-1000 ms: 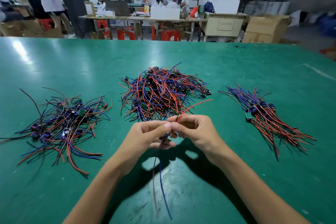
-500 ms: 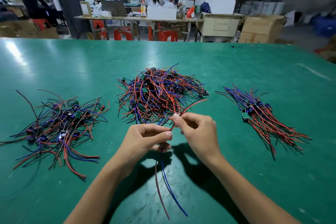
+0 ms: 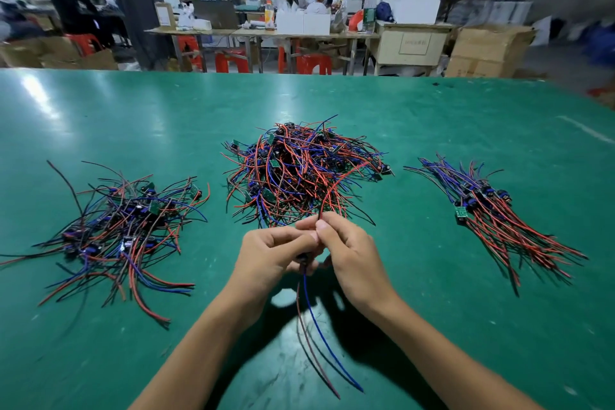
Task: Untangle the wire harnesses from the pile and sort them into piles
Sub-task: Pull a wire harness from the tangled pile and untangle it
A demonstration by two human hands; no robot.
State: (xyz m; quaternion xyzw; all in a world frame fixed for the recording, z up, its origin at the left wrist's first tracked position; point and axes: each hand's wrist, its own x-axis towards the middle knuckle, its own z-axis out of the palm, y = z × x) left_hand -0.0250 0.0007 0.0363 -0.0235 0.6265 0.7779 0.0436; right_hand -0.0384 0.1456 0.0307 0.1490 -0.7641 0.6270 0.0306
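Observation:
A tangled pile of red, blue and black wire harnesses (image 3: 301, 166) lies in the middle of the green table (image 3: 432, 116). A looser pile (image 3: 119, 226) lies at the left, and a neatly aligned pile (image 3: 492, 216) at the right. Just in front of the middle pile, my left hand (image 3: 269, 256) and my right hand (image 3: 349, 253) hold one harness (image 3: 311, 319) between them. My left hand grips its dark connector. My right hand pinches its red wire, which arcs up over the middle pile. A blue and a dark red wire hang down toward me.
The table's far edge (image 3: 299, 71) runs across the view. Beyond it stand work tables (image 3: 266, 33), red stools (image 3: 229, 58), cardboard boxes (image 3: 489, 50) and several people. Bare green surface lies between the piles and in front of my arms.
The hanging blue and dark red wires have swung to the right. My right hand has slid a little along the red wire, close to my left hand. The piles have not moved.

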